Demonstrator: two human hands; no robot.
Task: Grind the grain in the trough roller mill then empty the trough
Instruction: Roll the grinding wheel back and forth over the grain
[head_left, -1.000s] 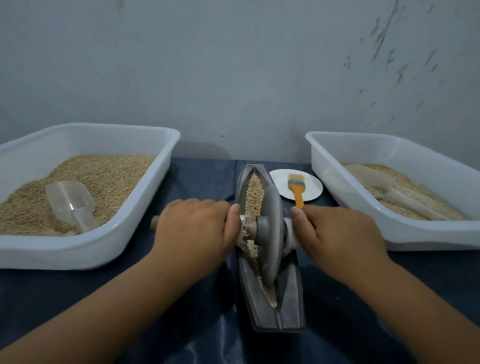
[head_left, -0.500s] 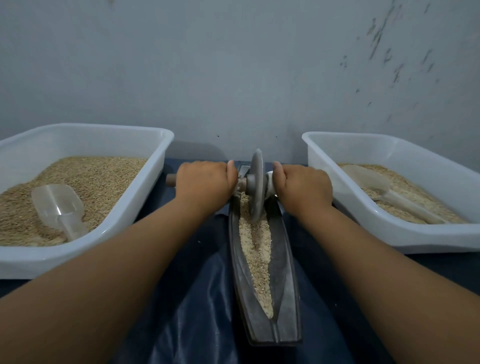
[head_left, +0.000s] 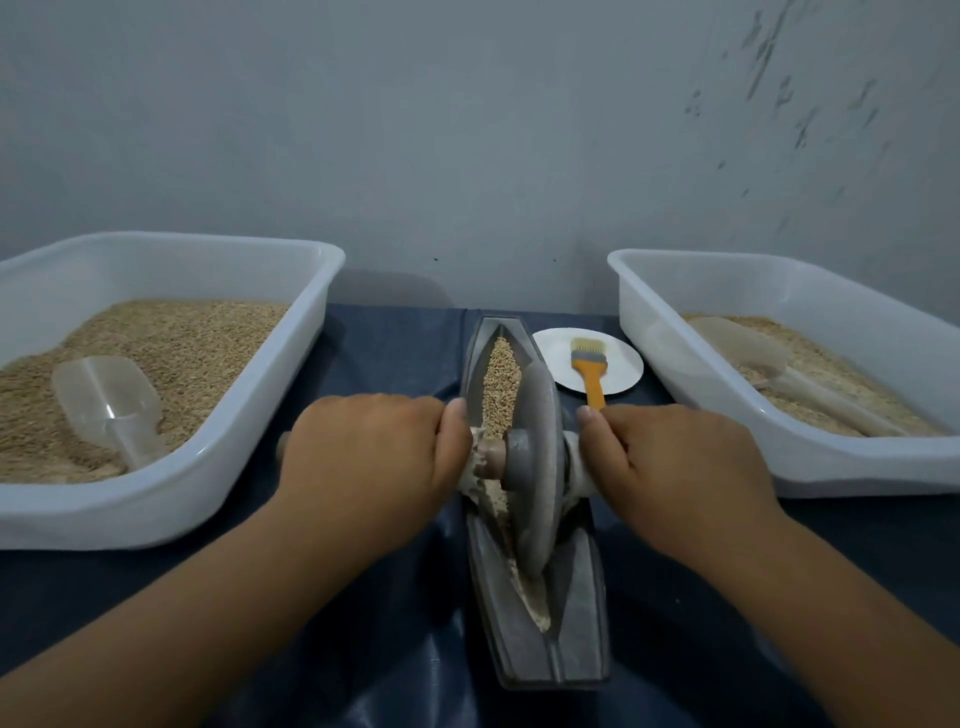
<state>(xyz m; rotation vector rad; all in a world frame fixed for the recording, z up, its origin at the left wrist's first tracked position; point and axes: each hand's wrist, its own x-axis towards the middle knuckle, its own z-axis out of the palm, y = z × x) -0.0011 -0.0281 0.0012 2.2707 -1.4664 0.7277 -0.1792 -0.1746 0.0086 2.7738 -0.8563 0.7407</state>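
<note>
A dark boat-shaped trough (head_left: 587, 613) lies lengthwise in the middle of the blue table cover. Grain (head_left: 501, 379) fills its far half, and paler crushed grain lines its near groove. A grey roller disc (head_left: 537, 467) stands upright in the middle of the trough on a wooden axle. My left hand (head_left: 369, 447) grips the axle handle on the left side. My right hand (head_left: 670, 462) grips the handle on the right side, which it hides fully.
A white tub (head_left: 249, 447) at left holds grain and a clear scoop (head_left: 106, 405). A second white tub (head_left: 691, 384) at right holds grain and another scoop (head_left: 779, 374). An orange brush (head_left: 589, 371) lies on a small white plate (head_left: 618, 382) behind my right hand.
The roller went from mid-trough to the far end, then came back toward me to the middle. Both hands kept their grip on the axle throughout.
</note>
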